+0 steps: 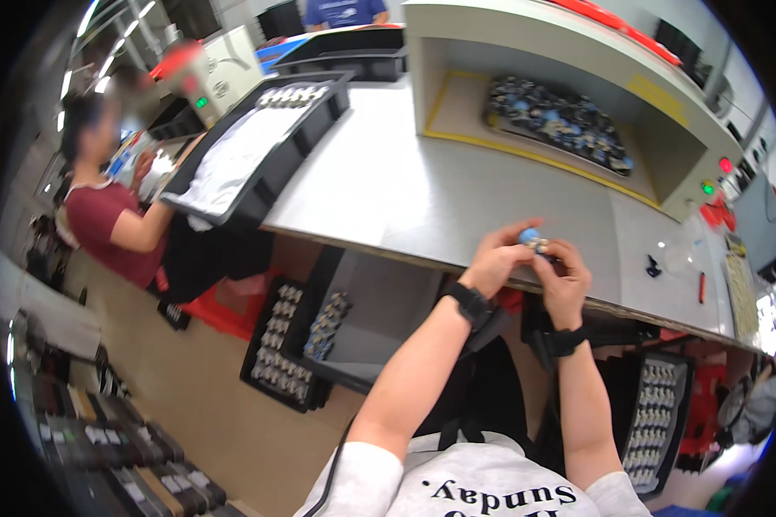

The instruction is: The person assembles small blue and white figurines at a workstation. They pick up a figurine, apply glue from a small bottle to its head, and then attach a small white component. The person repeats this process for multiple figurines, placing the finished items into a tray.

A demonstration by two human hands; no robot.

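Note:
Over the front edge of the metal-topped table (362,189), both my hands meet around one small part with a blue round cap and a pale, metallic-looking body (530,236). The fingers of my left hand (494,261) close on it from the left. My right hand (565,274) pinches it from the other side. Fingertips hide much of its lower half, so its exact kind does not show. A black band circles each wrist. Inside the grey open-fronted box (457,60) beyond my hands lies a tray heaped with similar blue and dark parts (560,121).
A black tray (259,194) with white sheeting and pale parts sits at left, near a seated co-worker (116,215). A small black piece (653,266) and a red stick (702,288) lie at right. Below are a grey bin (388,302) and trays of parts (280,345).

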